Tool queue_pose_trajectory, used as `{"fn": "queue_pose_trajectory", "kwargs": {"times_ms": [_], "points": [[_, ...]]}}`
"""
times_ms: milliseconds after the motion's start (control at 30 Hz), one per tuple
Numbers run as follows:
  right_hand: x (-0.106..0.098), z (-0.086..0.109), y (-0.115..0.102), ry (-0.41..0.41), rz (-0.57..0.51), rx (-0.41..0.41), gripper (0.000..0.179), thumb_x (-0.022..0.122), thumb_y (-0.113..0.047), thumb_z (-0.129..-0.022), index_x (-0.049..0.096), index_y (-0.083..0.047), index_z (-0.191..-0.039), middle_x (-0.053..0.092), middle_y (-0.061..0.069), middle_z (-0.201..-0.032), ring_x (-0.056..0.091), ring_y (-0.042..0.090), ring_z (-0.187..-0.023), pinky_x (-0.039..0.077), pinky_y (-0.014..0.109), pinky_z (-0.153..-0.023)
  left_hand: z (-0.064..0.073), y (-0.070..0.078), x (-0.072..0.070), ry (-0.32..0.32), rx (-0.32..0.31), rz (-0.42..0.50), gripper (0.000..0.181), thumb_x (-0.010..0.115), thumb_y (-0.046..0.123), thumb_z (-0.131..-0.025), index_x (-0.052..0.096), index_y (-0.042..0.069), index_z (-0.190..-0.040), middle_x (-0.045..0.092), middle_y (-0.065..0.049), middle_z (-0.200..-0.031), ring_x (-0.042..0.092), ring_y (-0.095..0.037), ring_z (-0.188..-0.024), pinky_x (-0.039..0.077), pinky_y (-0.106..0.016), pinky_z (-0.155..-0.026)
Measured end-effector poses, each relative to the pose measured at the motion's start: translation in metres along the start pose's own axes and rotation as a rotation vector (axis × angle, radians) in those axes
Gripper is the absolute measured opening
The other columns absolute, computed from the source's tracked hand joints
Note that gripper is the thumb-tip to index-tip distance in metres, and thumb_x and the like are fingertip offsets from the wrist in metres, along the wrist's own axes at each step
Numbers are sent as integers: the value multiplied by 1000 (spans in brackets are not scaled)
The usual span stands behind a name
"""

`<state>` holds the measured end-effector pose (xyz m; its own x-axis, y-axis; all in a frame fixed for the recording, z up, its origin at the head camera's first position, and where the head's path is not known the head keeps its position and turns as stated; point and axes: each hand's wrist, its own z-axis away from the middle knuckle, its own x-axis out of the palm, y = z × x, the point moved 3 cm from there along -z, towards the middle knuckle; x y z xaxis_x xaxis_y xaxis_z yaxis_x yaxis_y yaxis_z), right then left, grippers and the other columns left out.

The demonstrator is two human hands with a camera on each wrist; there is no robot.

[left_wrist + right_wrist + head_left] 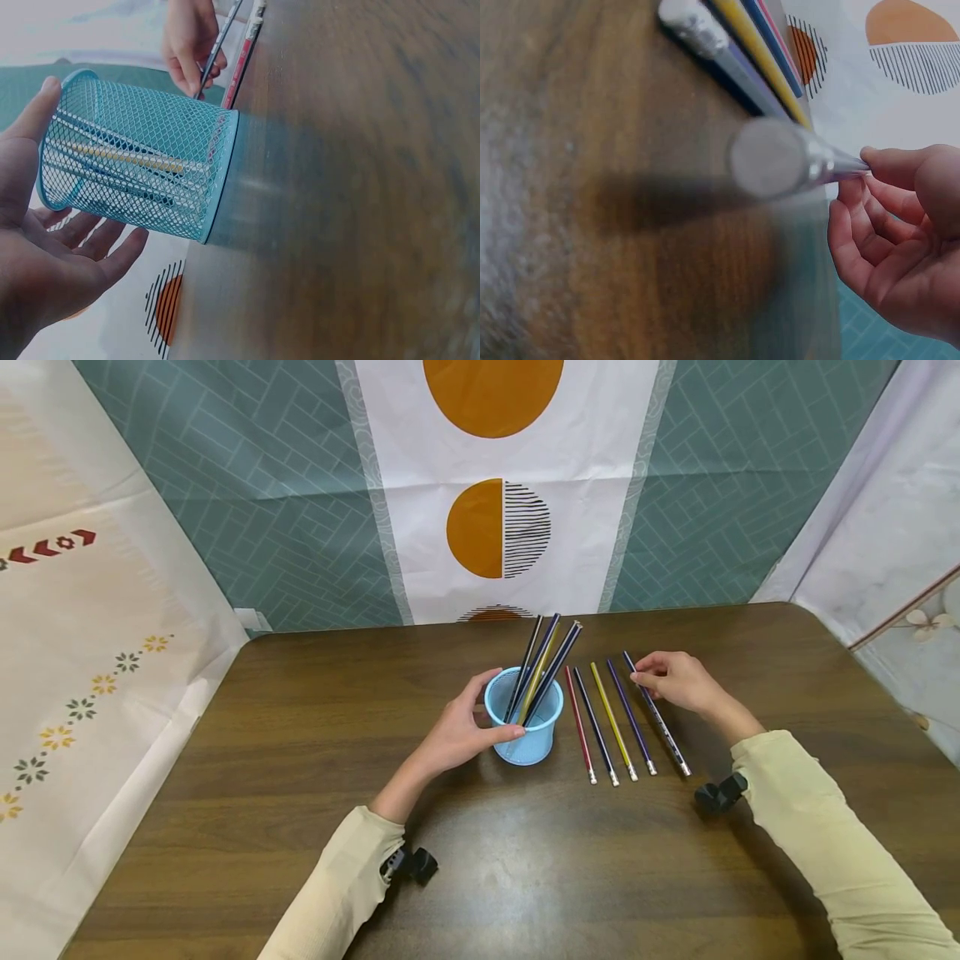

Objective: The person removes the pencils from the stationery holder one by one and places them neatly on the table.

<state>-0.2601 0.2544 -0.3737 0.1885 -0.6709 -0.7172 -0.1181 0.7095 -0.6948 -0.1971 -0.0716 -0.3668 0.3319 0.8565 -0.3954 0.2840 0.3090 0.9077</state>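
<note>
My left hand (459,728) holds a light blue mesh pencil cup (531,748) by its rim, thumb on the near side and fingers round the far side. Several pencils (567,647) lean inside the cup, dark ones and a yellow one. On the right, my right hand (678,682) pinches a dark patterned pencil (664,729) near its far end between thumb and fingers. The right wrist view shows that pencil's near end (769,157) raised toward the camera, with its shadow on the wood. Beside it lie a purple-blue pencil (632,717), a yellow pencil (613,720), a dark blue pencil (596,727) and a red pencil (581,727).
The brown wooden table (315,760) carries everything, its back edge close behind the cup. A patterned cloth (300,485) hangs behind, with pale cloths at both sides. A small black camera (720,793) is strapped to the right wrist, another (408,864) to the left.
</note>
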Motion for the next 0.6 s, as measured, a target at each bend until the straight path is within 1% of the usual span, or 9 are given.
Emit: {"fn": "queue_pose_trajectory", "kwargs": {"times_ms": [167,300,467,600], "points": [[1,0,5,3,-10,3,29,59,-15,-97,60,10,-112,65,14,-88,61,19,-72,52,30,-67,-1,0,1,1,3,8,84,80,13,-80,31,7,-148,49,-14,-134,58,-30,-109,50,-39,-91],[2,-1,6,0,-1,-1,30,59,-14,-98,59,11,-113,65,14,-88,60,18,-70,53,31,-68,0,1,1,2,7,13,85,80,13,-80,30,7,-148,48,-14,-134,57,-31,-110,50,-43,-92],[6,-3,7,-20,18,4,28,58,-15,-98,61,10,-111,66,10,-84,61,17,-69,53,32,-67,0,0,1,5,7,10,84,80,13,-79,31,6,-148,48,-15,-134,56,-31,-110,48,-47,-93],[7,-4,7,-13,43,5,27,59,-15,-97,62,9,-109,64,6,-77,61,16,-66,50,30,-65,-1,0,1,1,11,10,84,80,13,-80,31,6,-148,48,-15,-134,56,-32,-111,48,-48,-93]]}}
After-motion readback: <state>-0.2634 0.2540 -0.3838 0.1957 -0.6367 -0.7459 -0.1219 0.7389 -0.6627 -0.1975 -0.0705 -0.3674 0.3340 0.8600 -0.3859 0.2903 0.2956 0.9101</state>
